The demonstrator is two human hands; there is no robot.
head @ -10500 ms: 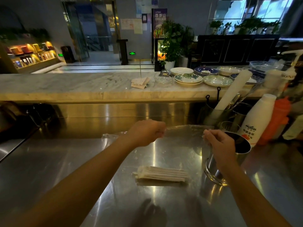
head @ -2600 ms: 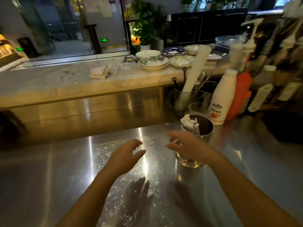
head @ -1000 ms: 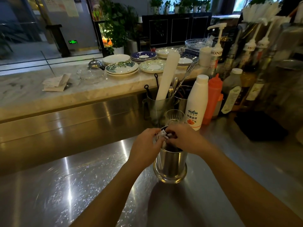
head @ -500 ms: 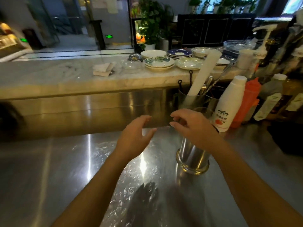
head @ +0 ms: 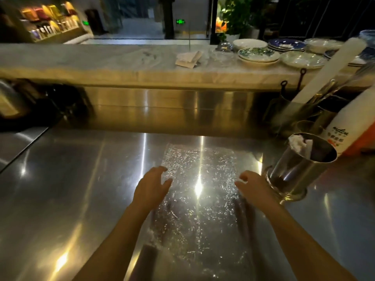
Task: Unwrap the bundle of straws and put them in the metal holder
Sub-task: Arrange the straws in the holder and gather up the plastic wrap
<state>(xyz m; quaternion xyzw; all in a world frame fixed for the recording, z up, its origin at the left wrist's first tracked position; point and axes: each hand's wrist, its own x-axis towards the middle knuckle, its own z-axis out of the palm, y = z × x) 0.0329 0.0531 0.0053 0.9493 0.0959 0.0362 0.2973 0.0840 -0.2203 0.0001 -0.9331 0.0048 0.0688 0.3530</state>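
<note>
Straws (head: 300,143) already stood in the metal holder (head: 298,169) just right of the right hand (head: 256,185), whose spread, empty fingers, like the left hand (head: 151,184), hovered over the discarded wrap (head: 198,191) on the worktop (head: 71,179)

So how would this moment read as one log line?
straws: in holder | wrap: flat on counter | left hand: open, empty | right hand: open, empty
</note>
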